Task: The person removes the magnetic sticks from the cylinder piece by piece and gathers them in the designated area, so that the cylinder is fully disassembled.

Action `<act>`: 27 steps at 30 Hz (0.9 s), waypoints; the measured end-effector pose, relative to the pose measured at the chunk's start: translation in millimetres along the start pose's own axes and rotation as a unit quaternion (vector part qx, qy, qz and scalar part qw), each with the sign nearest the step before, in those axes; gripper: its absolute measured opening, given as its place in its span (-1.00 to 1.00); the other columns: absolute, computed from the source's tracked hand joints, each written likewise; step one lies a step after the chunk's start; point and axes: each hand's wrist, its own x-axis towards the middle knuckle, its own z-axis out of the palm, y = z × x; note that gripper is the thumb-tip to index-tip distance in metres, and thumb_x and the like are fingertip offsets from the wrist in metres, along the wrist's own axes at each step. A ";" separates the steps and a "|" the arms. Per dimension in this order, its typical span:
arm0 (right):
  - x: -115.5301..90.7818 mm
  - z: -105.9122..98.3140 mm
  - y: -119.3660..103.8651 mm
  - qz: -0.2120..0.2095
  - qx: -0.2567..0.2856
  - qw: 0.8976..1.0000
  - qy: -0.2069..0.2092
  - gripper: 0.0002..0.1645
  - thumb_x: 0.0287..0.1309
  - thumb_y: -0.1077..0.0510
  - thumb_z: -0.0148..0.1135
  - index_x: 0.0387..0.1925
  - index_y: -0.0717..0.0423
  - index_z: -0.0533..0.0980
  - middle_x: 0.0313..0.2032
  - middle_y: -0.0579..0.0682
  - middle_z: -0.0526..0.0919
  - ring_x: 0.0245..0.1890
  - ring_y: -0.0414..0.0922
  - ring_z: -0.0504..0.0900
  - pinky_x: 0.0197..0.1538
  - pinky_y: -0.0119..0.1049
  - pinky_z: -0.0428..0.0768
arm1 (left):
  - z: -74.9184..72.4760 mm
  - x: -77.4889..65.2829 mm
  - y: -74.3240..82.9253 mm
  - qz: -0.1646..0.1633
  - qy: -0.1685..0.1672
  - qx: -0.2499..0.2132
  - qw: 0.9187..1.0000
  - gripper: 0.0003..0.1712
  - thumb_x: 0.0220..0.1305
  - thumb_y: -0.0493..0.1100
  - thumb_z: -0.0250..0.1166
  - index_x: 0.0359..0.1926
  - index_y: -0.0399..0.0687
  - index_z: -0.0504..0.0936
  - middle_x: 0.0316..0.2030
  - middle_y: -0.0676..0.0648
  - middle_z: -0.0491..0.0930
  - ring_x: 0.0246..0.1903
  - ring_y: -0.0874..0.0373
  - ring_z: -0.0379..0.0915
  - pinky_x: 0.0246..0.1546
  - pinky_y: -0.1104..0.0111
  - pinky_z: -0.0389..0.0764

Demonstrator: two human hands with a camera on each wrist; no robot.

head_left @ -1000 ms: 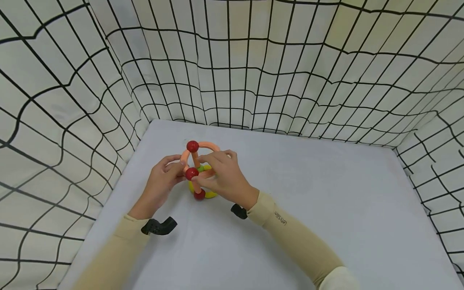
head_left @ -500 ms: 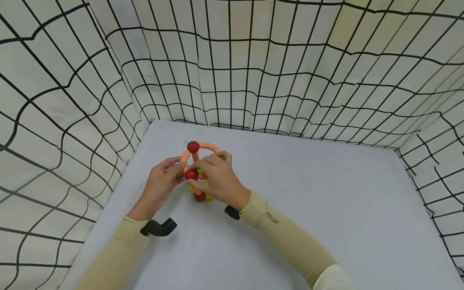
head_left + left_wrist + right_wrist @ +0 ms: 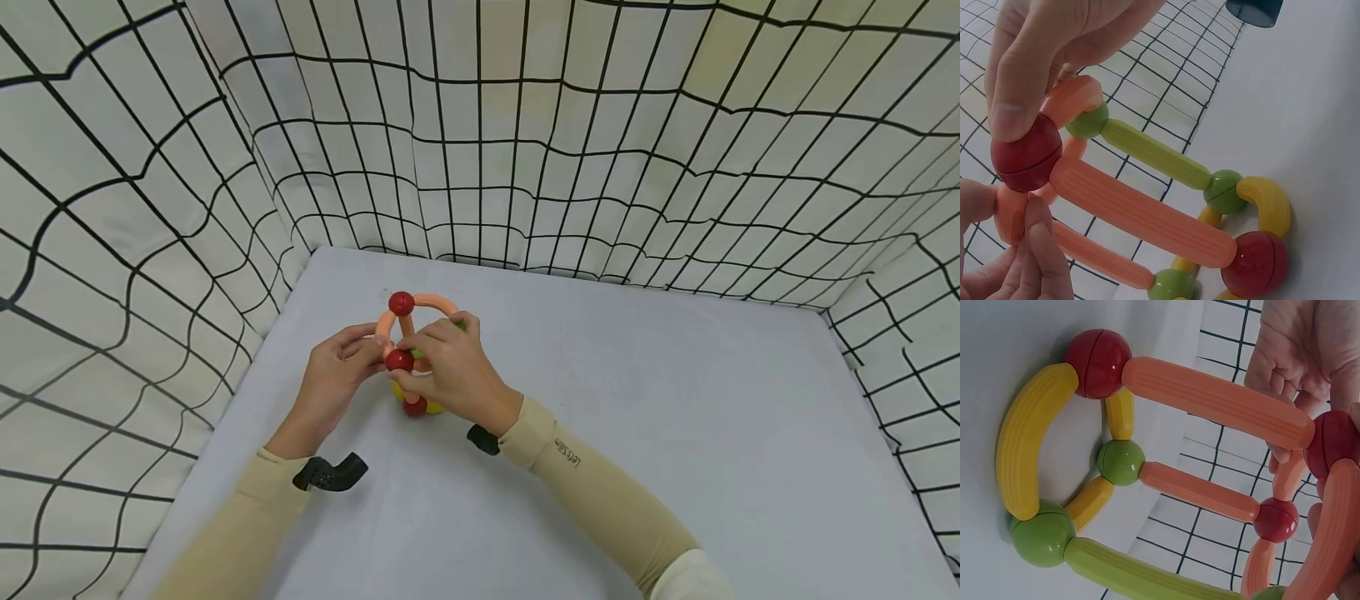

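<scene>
A frame of balls and rods stands on the table in front of me. Curved yellow rods (image 3: 1019, 440) and balls such as a lower red ball (image 3: 1097, 362) make its bottom ring. Straight uprights, an orange rod (image 3: 1141, 212) and a green rod (image 3: 1157, 153) among them, rise to a top ring of curved orange rods. My left hand (image 3: 333, 375) pinches one curved orange rod (image 3: 1011, 215) beside the near top red ball (image 3: 1025, 153). My right hand (image 3: 459, 367) grips that ball, thumb and fingers on it, and hides part of the frame in the head view.
Black netting (image 3: 480, 142) over white walls encloses the table on the far side, left and right. The white tabletop (image 3: 660, 400) stretches out to the right. Black wrist devices, one by the left sleeve (image 3: 330, 472), jut inward from both wrists.
My right hand has moved left and closed in on the near top red ball, covering more of the frame. The left hand keeps its pinch; the last half second brings almost no movement.
</scene>
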 end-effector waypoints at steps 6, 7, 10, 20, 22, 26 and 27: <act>-0.8 0.0 0.8 0.000 0.009 1.000 0.000 -0.69 0.12 -0.05 0.56 -0.15 -0.01 0.76 -0.29 -0.12 0.77 -0.21 -0.23 0.64 0.29 0.07 0.42 | 1.0 -1.2 -0.8 0.011 0.002 0.005 1.000 -0.26 0.46 0.06 0.30 0.43 -0.30 0.34 -0.17 0.22 0.72 -0.19 0.36 0.71 0.02 0.57 0.69; -1.1 0.0 1.0 0.001 0.009 1.000 -0.001 -0.68 0.12 -0.05 0.56 -0.14 0.00 0.76 -0.28 -0.12 0.77 -0.21 -0.23 0.64 0.29 0.07 0.42 | 1.1 -1.2 -0.6 0.011 0.002 0.006 1.000 -0.26 0.46 0.06 0.30 0.44 -0.30 0.34 -0.17 0.22 0.72 -0.19 0.36 0.71 0.02 0.57 0.69; -1.6 -0.5 1.1 0.003 0.012 1.000 -0.003 -0.67 0.12 -0.06 0.56 -0.13 0.00 0.76 -0.28 -0.11 0.77 -0.20 -0.22 0.63 0.30 0.07 0.41 | 1.0 -1.1 -0.1 0.010 0.002 0.007 1.000 -0.25 0.45 0.06 0.30 0.44 -0.30 0.34 -0.17 0.22 0.72 -0.19 0.37 0.71 0.01 0.57 0.70; -2.3 -0.2 1.9 0.004 0.020 1.000 -0.008 -0.65 0.12 -0.05 0.56 -0.10 0.01 0.76 -0.26 -0.10 0.79 -0.18 -0.20 0.65 0.31 0.07 0.42 | -0.9 -1.7 -3.7 0.010 0.009 0.034 0.999 -0.30 0.45 0.06 0.31 0.44 -0.20 0.38 -0.11 0.21 0.71 -0.16 0.37 0.71 0.01 0.60 0.68; -2.2 -0.1 2.1 0.005 0.022 1.000 -0.008 -0.64 0.12 -0.05 0.56 -0.10 0.01 0.76 -0.26 -0.09 0.79 -0.18 -0.20 0.65 0.32 0.07 0.42 | -1.3 -1.8 -4.7 0.010 0.013 0.046 0.999 -0.30 0.43 0.09 0.32 0.43 -0.15 0.40 -0.09 0.18 0.71 -0.15 0.36 0.70 0.01 0.60 0.68; -2.2 0.2 2.5 0.005 0.021 1.000 -0.005 -0.63 0.12 -0.07 0.56 -0.09 -0.01 0.76 -0.25 -0.11 0.80 -0.17 -0.21 0.66 0.32 0.07 0.43 | -2.0 -0.5 -5.3 0.009 0.022 0.086 0.996 -0.30 0.42 0.17 0.31 0.42 -0.04 0.41 0.03 0.02 0.70 -0.12 0.32 0.67 0.02 0.58 0.68; -2.1 0.2 2.7 0.004 0.022 1.000 -0.004 -0.63 0.12 -0.07 0.56 -0.09 -0.01 0.76 -0.25 -0.11 0.80 -0.17 -0.22 0.66 0.32 0.06 0.43 | -2.1 -0.2 -5.1 0.008 0.024 0.096 0.995 -0.30 0.42 0.19 0.31 0.42 -0.02 0.41 0.07 -0.04 0.69 -0.11 0.29 0.67 0.03 0.56 0.68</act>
